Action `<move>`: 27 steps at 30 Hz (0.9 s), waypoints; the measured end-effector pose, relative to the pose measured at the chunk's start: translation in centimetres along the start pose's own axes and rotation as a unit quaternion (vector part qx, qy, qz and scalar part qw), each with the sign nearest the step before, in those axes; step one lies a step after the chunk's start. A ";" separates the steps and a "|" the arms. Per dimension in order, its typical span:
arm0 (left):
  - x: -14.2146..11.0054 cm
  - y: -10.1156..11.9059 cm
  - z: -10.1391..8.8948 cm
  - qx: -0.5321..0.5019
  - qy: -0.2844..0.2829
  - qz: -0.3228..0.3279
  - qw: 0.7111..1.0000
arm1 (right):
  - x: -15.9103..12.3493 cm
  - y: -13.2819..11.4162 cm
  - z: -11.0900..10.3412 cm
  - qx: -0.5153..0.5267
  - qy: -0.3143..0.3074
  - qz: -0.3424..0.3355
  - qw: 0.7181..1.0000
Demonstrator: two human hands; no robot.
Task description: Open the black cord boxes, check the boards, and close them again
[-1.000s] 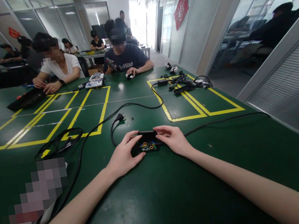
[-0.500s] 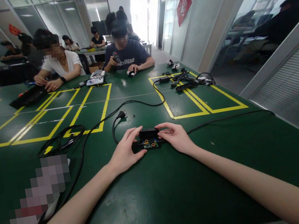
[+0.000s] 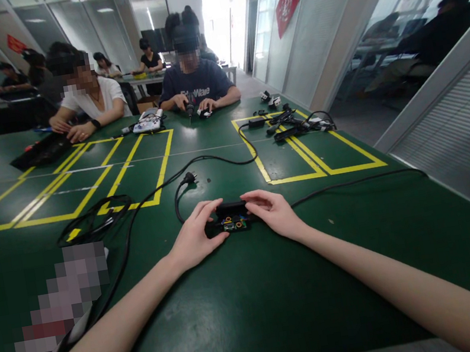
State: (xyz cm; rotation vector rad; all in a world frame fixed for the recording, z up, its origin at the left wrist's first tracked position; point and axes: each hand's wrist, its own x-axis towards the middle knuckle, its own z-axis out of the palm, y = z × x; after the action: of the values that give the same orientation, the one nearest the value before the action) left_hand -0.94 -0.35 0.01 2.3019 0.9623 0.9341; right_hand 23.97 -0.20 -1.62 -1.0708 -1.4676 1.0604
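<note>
A small black power adapter point(image 3: 233, 218) lies on the green table point(image 3: 257, 310) with its case open, showing a circuit board with orange and yellow parts. My left hand point(image 3: 196, 239) grips its left end, thumb and fingers curled round it. My right hand point(image 3: 275, 214) holds its right end the same way. A thin black cable point(image 3: 353, 183) runs from the adapter off to the right.
A black cord with a plug point(image 3: 188, 179) loops just beyond the adapter, and a coiled cable point(image 3: 93, 220) lies to the left. More adapters and cords point(image 3: 293, 124) sit in a yellow-taped box at the far right. Two people work across the table.
My hands and the adapter have barely shifted. The person opposite in the dark shirt has lowered a tool from chest height to the table.
</note>
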 end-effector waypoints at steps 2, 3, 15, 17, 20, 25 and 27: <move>0.0 0.1 0.0 0.001 -0.001 -0.001 1.000 | 0.0 -0.2 0.0 -0.003 -0.007 0.003 1.000; 0.0 0.1 0.0 0.001 0.000 -0.001 1.000 | -0.1 -0.3 0.0 -0.009 -0.012 0.004 1.000; 0.1 0.3 -0.2 0.026 -0.021 0.015 0.999 | -0.2 -1.5 -0.3 -0.085 -0.063 -0.083 0.991; 0.1 0.3 -0.2 0.028 -0.022 0.016 0.999 | -0.2 -1.6 -0.3 -0.091 -0.067 -0.080 0.990; 0.2 0.2 -0.2 0.027 -0.021 0.013 0.999 | -0.2 -1.6 -0.3 -0.097 -0.067 -0.076 0.990; 0.2 -0.3 0.0 0.037 -0.040 0.018 0.998 | -0.1 -1.5 -0.3 -0.103 -0.065 -0.075 0.990; 0.2 -0.4 0.0 0.049 -0.038 0.026 0.998 | -0.1 -1.5 -0.4 -0.103 -0.068 -0.079 0.989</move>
State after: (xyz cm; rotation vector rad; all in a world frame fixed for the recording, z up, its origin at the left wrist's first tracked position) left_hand -1.00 0.11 -0.18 2.4367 0.9389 0.8320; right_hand 24.22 -0.65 -0.11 -1.0216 -1.7723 0.8986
